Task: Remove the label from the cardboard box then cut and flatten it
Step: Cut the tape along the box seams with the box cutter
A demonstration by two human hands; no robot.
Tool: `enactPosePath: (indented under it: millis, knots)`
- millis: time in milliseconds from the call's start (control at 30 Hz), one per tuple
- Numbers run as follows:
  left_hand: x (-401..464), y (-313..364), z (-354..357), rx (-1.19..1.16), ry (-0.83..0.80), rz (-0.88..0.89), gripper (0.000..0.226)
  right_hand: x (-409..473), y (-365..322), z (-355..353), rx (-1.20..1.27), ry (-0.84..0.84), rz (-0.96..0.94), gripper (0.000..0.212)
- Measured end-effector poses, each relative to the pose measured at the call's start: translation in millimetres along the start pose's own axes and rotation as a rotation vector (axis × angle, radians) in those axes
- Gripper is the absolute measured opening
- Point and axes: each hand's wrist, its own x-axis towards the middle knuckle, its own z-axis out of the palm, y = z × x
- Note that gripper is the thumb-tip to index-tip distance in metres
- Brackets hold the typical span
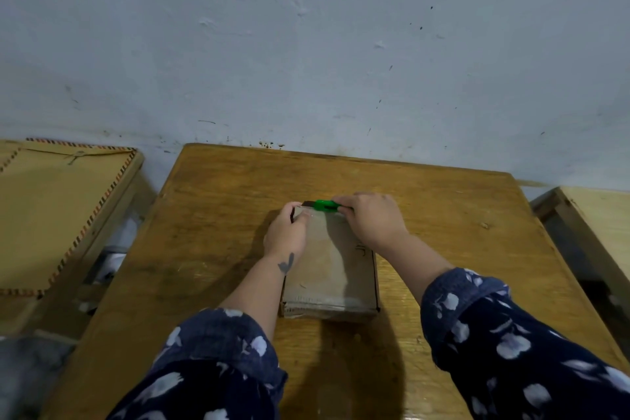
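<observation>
It looks like a simple room of a home or a small workshop: a worn wooden table stands against a stained, pale blue painted wall, with similar wooden furniture on both sides.

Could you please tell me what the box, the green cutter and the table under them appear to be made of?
Cardboard box: brown corrugated cardboard, matte, with fluting visible along its near edge. Cutter: its handle looks like glossy green plastic; the dark tip is probably a metal blade, though it is too small to confirm. Table: wood or wood veneer, showing grain and a worn, slightly shiny varnish.
</observation>
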Motion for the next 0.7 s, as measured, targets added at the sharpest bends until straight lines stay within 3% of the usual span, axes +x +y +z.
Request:
enactPosePath:
  millis: [200,500,700]
  knots:
    - [-8,4,-3,0.200,0.109,0.061,0.031,-1,2,-1,0.009,-0.009,-0.031,0.036]
    - [-9,8,-3,0.302,0.123,0.028,0.034,-3,-11,-5,-0.221,0.087,-0.105,0.044]
    - [-12,11,-3,0.352,0.166,0.037,0.031,-16,-2,-5,-0.249,0.122,-0.083,0.047]
